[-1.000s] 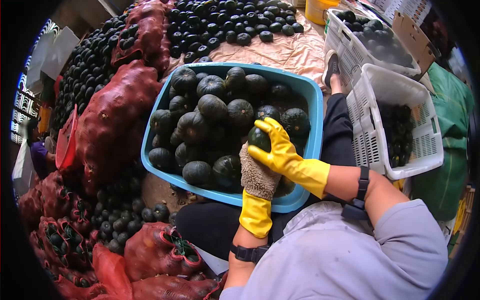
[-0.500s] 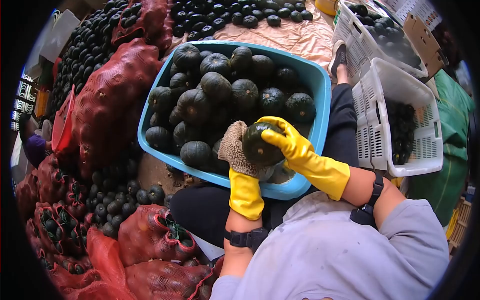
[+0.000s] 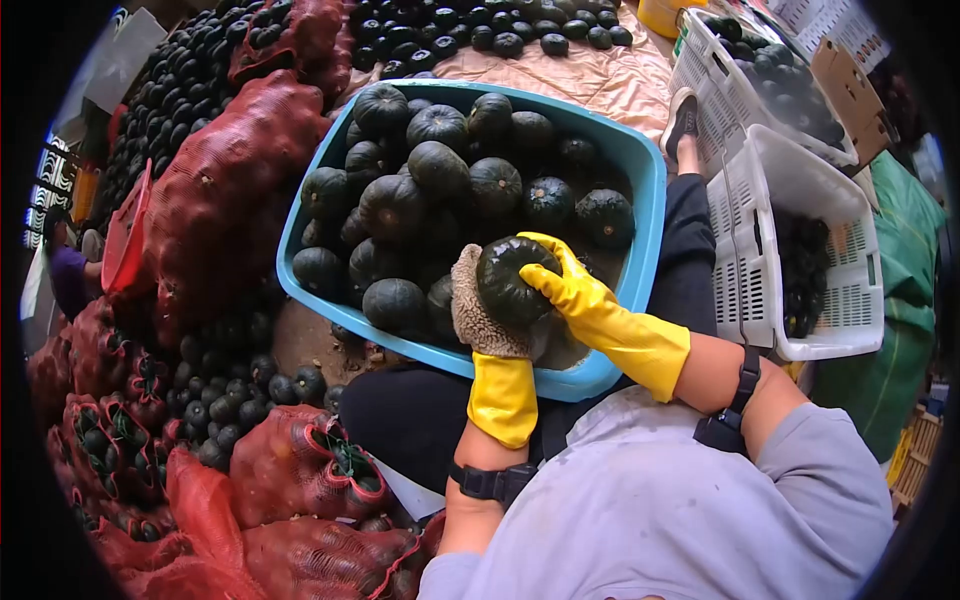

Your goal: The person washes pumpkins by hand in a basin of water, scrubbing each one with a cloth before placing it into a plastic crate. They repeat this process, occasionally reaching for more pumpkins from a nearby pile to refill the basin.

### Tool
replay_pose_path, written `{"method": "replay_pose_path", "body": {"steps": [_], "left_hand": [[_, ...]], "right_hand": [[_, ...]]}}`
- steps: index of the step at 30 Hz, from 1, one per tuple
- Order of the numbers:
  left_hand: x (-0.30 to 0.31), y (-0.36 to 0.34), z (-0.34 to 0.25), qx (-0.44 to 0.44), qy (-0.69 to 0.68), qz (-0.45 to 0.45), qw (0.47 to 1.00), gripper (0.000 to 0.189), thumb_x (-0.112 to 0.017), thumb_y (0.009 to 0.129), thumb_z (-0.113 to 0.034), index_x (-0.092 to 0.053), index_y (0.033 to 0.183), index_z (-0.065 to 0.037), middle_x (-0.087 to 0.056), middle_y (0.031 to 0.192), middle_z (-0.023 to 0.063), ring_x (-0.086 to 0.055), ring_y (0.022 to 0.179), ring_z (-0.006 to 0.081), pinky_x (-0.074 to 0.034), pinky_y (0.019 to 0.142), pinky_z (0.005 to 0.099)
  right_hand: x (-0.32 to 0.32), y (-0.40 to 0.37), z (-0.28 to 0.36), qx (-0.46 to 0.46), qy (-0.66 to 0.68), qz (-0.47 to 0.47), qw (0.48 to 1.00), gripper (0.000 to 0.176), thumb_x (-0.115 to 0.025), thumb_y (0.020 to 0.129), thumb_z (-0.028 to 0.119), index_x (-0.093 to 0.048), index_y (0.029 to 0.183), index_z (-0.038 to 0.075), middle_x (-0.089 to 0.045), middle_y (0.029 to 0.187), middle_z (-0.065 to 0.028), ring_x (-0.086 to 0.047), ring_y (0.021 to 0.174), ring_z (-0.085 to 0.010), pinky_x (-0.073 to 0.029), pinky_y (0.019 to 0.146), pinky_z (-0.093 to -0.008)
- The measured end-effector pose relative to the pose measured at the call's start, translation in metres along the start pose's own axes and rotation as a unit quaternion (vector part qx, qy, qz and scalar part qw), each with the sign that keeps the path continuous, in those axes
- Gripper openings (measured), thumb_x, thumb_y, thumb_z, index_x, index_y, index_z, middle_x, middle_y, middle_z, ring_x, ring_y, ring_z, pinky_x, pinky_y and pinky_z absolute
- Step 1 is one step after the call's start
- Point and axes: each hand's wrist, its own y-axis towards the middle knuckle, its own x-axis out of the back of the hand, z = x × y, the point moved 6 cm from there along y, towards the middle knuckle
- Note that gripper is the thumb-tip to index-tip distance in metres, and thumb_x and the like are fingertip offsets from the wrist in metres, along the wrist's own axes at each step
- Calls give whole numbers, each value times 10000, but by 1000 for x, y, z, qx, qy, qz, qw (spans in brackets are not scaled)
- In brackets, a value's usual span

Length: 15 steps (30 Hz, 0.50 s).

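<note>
A wet dark green pumpkin (image 3: pixel 515 280) is between my hands, above the near edge of a blue tub (image 3: pixel 350 332). My right hand (image 3: pixel 575 290), in a yellow rubber glove, grips its right side with the fingers over the top. On the other side my left hand (image 3: pixel 480 315), in a yellow glove covered by a brown textured cloth mitt (image 3: pixel 483 325), presses against the pumpkin. Several more dark green pumpkins (image 3: pixel 390 207) are piled in the tub, with water showing near its right side.
Red mesh sacks (image 3: pixel 235 165) and loose pumpkins lie at the left. White crates (image 3: pixel 740 240) holding dark pumpkins stand at the right, beside a green sack (image 3: pixel 895 270). More pumpkins (image 3: pixel 508 44) lie on a sheet beyond the tub. Another person (image 3: pixel 70 270) is at the far left.
The pumpkin has been turned between my hands, so its ribbed face now shows. Both hands have shifted slightly, the cloth mitt lying more along the pumpkin's left side.
</note>
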Motion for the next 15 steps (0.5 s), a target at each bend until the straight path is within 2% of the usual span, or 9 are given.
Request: {"method": "replay_pose_path", "body": {"steps": [2,3,4,6,10,12,13,14,15], "left_hand": [[-16,-21,-39,26,3,-11,1000,624,-850,804,-417,-659,1240,-13,-695,1211,190,-695,1134,344,-548,1034,395],[-11,-25,-54,-133,246,37,959,654,-866,794,-388,-643,1278,-9,-697,1208,180,-696,1139,331,-546,1038,388],[-12,-30,-61,-280,466,83,835,688,-883,784,-359,-628,1316,-5,-700,1206,170,-697,1145,319,-544,1042,381],[-9,-23,-85,-188,279,136,932,840,-978,657,-339,-598,1336,-23,-711,1207,128,-673,1206,251,-523,1081,357],[-5,-10,-21,3,214,117,970,708,-930,725,-226,-587,1314,-36,-712,1211,110,-708,1120,263,-556,1006,347],[-15,-16,-58,-90,344,45,934,651,-871,777,-160,-562,1337,-41,-713,1226,112,-698,1152,262,-540,1026,347],[-18,-20,-63,-99,305,55,946,627,-856,787,-148,-569,1335,-44,-715,1226,115,-696,1160,264,-538,1034,355],[-17,-25,-65,-105,267,67,956,604,-841,798,-136,-575,1333,-47,-718,1226,118,-694,1168,266,-536,1041,362],[-13,-27,-63,-139,339,94,926,619,-839,795,-191,-574,1338,-60,-715,1236,111,-693,1170,269,-522,1077,381]], "right_hand": [[14,-1,27,121,-402,-18,908,700,-833,913,255,-507,1511,93,-597,1425,-174,-568,1359,-319,-454,1160,-421],[5,-3,58,87,-480,53,871,746,-832,895,220,-477,1542,110,-571,1450,-199,-558,1374,-363,-459,1167,-437],[-3,-7,63,45,-361,124,923,808,-859,859,225,-467,1561,145,-564,1453,-195,-555,1376,-378,-452,1183,-461],[-4,-8,72,-4,-504,193,842,793,-849,841,148,-501,1551,198,-536,1502,-186,-543,1394,-318,-439,1173,-416],[20,-1,11,-119,-77,129,982,654,-823,951,345,-542,1519,183,-606,1449,-76,-586,1330,-235,-468,1141,-388],[7,-13,2,-131,48,-19,990,678,-823,954,388,-542,1502,104,-627,1404,-87,-603,1297,-235,-498,1103,-400],[17,-5,3,-16,-143,-18,989,702,-853,920,343,-539,1499,99,-622,1410,-116,-609,1292,-273,-503,1105,-418],[12,-4,17,96,-324,-19,941,731,-884,886,298,-537,1497,93,-618,1415,-144,-616,1287,-312,-507,1107,-437],[11,-10,31,111,-483,-12,868,828,-922,802,227,-519,1514,101,-594,1439,-187,-591,1320,-352,-479,1143,-450]]}}
